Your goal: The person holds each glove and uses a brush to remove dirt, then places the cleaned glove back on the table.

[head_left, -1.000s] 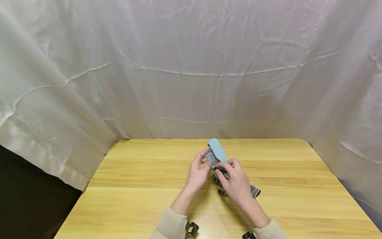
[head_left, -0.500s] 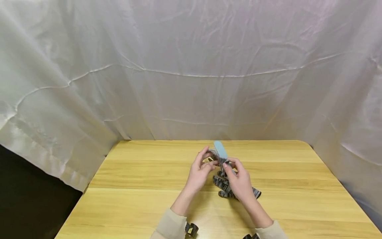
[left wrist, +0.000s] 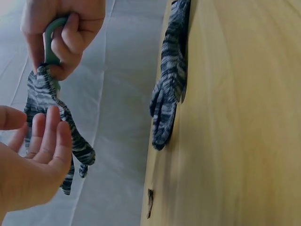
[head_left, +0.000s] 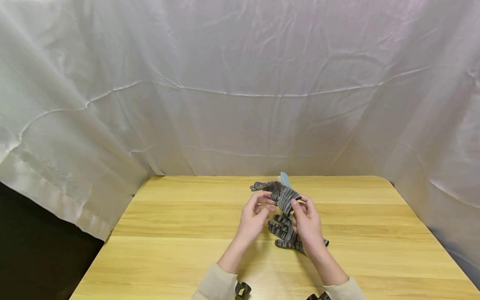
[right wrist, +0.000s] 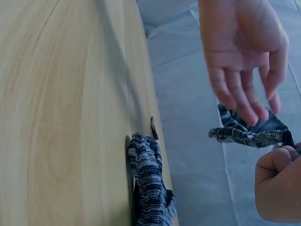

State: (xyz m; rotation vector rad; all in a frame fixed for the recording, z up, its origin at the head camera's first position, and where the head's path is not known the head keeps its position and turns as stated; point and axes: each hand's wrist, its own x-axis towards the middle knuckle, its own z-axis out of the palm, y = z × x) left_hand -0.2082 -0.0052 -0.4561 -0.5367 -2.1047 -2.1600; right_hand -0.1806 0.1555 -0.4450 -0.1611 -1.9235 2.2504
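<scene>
Pinching the striped glove [head_left: 284, 197] by its cuff, the right hand [head_left: 309, 221] grips the blue brush [head_left: 286, 180] too, both above the table [head_left: 168, 221]; the left hand [head_left: 254, 216], fingers relaxed, is right beside, contact unclear; a second glove [head_left: 289, 237] lies below.

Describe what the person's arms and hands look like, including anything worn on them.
The left hand and right hand are ungloved. Plain light-beige sleeves cover the forearms, leaving the wrists bare. A small black device shows beside each cuff; the right one is partly out of frame.
</scene>
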